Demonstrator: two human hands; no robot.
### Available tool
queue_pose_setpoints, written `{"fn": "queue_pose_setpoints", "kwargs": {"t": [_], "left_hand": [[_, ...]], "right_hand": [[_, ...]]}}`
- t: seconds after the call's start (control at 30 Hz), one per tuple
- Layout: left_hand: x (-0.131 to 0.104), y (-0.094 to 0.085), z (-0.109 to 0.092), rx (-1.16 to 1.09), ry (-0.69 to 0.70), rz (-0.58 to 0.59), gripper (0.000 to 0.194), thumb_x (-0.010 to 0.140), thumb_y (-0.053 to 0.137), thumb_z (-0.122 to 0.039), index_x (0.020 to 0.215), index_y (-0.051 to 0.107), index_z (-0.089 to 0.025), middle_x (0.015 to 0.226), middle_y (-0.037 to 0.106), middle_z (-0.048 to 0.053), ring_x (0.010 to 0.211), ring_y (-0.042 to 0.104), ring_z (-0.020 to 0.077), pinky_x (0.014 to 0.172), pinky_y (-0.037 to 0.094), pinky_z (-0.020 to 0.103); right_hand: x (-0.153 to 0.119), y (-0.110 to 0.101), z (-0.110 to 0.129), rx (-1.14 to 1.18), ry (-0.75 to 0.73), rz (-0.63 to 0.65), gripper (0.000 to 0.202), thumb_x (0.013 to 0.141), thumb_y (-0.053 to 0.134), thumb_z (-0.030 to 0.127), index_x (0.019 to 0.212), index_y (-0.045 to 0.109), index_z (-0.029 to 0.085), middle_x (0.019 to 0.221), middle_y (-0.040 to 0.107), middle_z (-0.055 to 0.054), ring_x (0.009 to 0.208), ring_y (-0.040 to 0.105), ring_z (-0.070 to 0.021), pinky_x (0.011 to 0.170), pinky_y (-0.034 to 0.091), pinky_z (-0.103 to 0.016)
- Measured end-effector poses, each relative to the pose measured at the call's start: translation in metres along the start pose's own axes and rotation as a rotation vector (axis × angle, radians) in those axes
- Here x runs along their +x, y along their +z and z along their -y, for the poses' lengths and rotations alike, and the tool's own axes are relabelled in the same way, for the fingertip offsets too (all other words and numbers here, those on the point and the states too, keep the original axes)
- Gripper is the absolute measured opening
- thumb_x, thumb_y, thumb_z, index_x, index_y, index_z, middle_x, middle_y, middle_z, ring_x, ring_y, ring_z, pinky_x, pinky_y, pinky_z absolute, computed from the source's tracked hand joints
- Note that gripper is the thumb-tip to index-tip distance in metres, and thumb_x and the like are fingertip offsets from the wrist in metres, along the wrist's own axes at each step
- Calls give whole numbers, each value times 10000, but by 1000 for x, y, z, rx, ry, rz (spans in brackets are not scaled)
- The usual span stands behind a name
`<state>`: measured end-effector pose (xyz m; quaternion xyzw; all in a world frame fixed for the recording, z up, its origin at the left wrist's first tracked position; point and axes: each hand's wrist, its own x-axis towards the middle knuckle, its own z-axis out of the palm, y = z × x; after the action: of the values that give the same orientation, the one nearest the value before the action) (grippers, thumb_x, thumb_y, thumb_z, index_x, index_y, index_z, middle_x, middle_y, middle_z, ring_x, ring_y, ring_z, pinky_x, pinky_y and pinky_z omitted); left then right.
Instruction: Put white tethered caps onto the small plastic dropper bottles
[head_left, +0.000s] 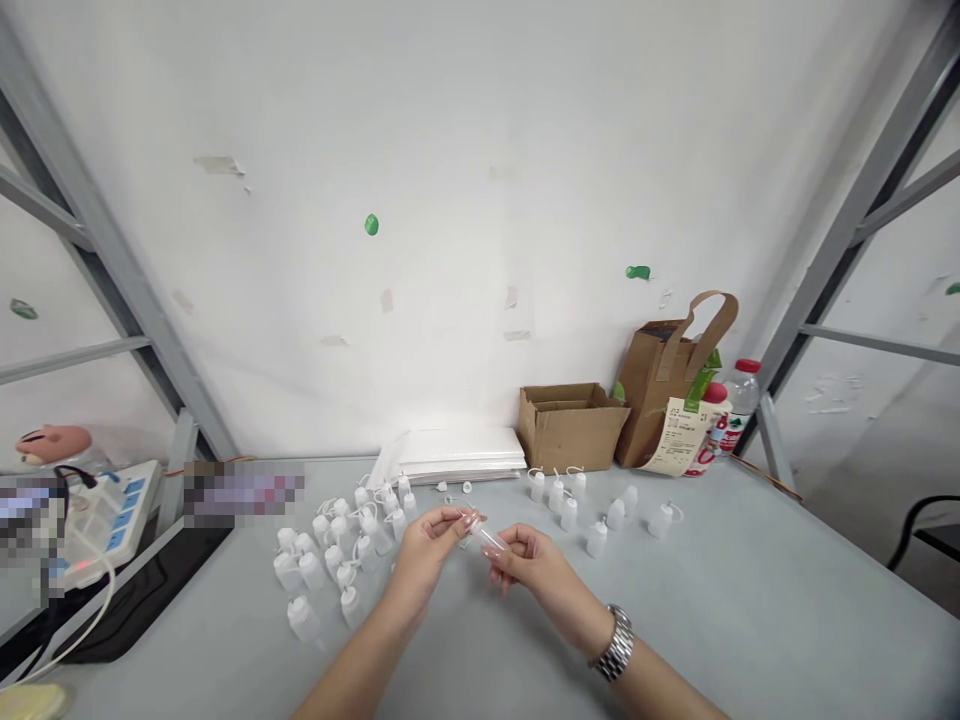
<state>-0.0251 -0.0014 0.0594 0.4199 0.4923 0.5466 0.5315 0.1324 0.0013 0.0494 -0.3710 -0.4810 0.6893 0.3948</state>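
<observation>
Over the middle of the table, a small translucent squeeze bottle [489, 538] lies tilted between both hands. My left hand [429, 548] pinches its upper left end, where the cap end is partly hidden by the fingers. My right hand [534, 562], with a metal watch on the wrist, grips the lower right end of the same bottle. To the left stands a group of several small white bottles [310, 570], many with looped cap straps. More such bottles [569, 514] stand spread out on the right. Two small white caps [467, 487] lie behind my hands.
At the back by the wall are stacked white sheets [461, 455], an open cardboard box [574, 440], a brown paper bag [649, 400] and a red-capped bottle [742, 395]. A white power strip [124, 520] with cables sits at the left. Metal posts [112, 240] frame both sides.
</observation>
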Motion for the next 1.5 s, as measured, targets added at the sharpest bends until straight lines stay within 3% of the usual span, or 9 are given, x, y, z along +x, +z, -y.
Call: {"fn": "queue_pose_setpoints", "kwargs": {"t": [0.2, 0.43, 0.6, 0.67, 0.87, 1.07, 1.23, 1.4, 1.5], "left_hand": [[0, 0, 1, -48, 21, 86, 237, 618, 702, -358, 760, 678, -170, 916, 707, 82, 956, 591, 238, 877, 396, 323], [-2, 3, -3, -22, 29, -3, 275, 593, 710, -382, 753, 667, -162, 912, 706, 84, 921, 601, 242, 846, 419, 335], [-2, 4, -5, -34, 58, 37, 255, 592, 716, -366, 742, 667, -165, 905, 711, 81, 934, 605, 243, 851, 422, 339], [-3, 4, -4, -35, 74, 29, 244, 596, 715, -362, 732, 668, -165, 905, 711, 82, 933, 607, 243, 854, 423, 342], [-1, 3, -1, -22, 87, -5, 231, 602, 710, -357, 718, 662, -164, 902, 711, 85, 924, 608, 239, 853, 425, 345], [2, -3, -2, 37, 104, 64, 194, 627, 694, -340, 719, 669, -171, 874, 715, 75, 919, 604, 228, 858, 417, 335], [2, -3, -1, 42, 64, 25, 209, 625, 693, -348, 726, 677, -166, 875, 715, 77, 892, 614, 223, 840, 428, 326], [2, -3, 0, 58, 96, 67, 203, 631, 689, -349, 723, 677, -169, 877, 717, 74, 902, 614, 221, 849, 428, 321], [2, -2, 0, 46, 58, 72, 261, 609, 696, -369, 780, 682, -172, 901, 715, 77, 920, 616, 232, 856, 432, 334]], "right_hand": [[0, 1, -3, 173, 168, 151, 549, 708, 521, 640, 646, 598, 99, 433, 535, -3, 375, 432, -77, 460, 312, -219], [0, 3, -1, -65, -61, -97, 458, 542, 741, 517, 760, 587, 145, 598, 607, 7, 498, 522, -106, 553, 403, -240], [0, 0, -5, 105, 70, 73, 516, 701, 545, 624, 658, 599, 112, 465, 532, 4, 400, 453, -78, 457, 341, -210], [0, 1, -5, 93, 75, 61, 558, 718, 489, 655, 664, 600, 110, 476, 544, -9, 400, 462, -84, 460, 354, -218], [1, 5, -1, -109, -119, -138, 458, 527, 738, 533, 725, 570, 157, 597, 573, 17, 517, 510, -117, 534, 420, -246], [-1, 1, -4, 18, 25, 63, 437, 696, 587, 572, 684, 576, 135, 456, 470, 54, 393, 392, -68, 454, 306, -213], [1, 3, -5, -125, -85, -39, 448, 653, 620, 583, 710, 584, 140, 603, 595, -5, 490, 521, -112, 540, 400, -252], [1, -1, -5, -15, -16, 71, 395, 670, 651, 517, 699, 578, 130, 636, 613, -23, 517, 548, -110, 583, 417, -257], [1, -2, -3, 38, -31, 57, 380, 680, 650, 506, 681, 558, 138, 643, 610, -18, 515, 536, -97, 574, 406, -243]]}}
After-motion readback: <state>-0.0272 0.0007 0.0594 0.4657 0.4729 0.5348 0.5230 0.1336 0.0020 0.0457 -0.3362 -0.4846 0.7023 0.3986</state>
